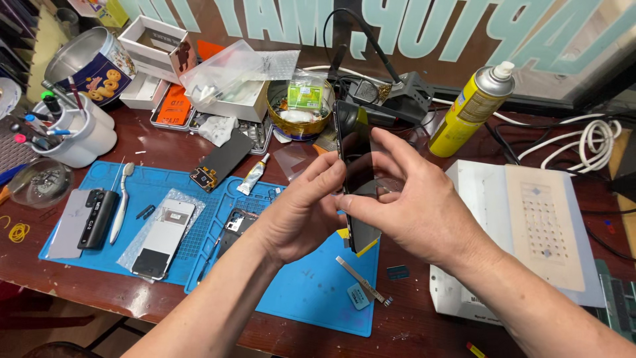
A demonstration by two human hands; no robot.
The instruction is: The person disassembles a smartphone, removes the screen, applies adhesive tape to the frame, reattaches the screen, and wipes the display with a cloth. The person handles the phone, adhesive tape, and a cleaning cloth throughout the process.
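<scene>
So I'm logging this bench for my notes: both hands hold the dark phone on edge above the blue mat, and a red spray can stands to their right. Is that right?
Nearly. The spray can is yellow, not red, as the head view shows. The rest holds: the left hand and right hand hold the dark phone on edge above the blue mat.

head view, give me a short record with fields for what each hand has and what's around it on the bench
held thing: black phone screen panel, upright, edge toward the camera
left hand: fingers on the panel's left side
right hand: pinches the panel's right edge
under the hands: blue work mat
on the mat: metal strip tool, open phone body, toothbrush
right of the hands: white heating plate
behind: yellow spray can
</scene>
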